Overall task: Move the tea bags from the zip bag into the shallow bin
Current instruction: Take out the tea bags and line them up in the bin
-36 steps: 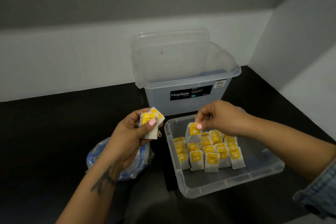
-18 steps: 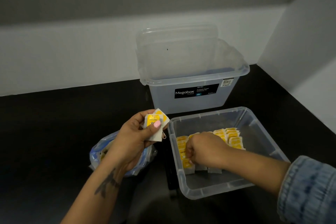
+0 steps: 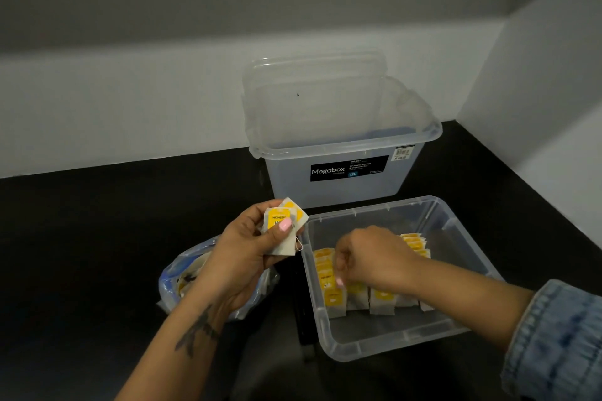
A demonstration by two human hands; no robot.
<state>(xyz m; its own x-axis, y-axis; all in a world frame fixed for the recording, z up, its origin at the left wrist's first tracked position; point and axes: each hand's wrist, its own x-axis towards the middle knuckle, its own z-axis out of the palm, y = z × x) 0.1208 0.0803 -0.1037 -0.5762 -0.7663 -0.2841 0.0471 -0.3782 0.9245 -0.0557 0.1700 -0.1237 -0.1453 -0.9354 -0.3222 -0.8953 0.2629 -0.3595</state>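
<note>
The left hand grips a few tea bags at centre frame; the right hand, fingers curled, reaches among tea bags in the shallow bin, its grip unclear.

Left hand holds tea bags beside the shallow bin.

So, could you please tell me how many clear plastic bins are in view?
2: the tall Megabox bin stands at the back by the wall, and the shallow bin with the tea bags sits directly in front of it.
</note>
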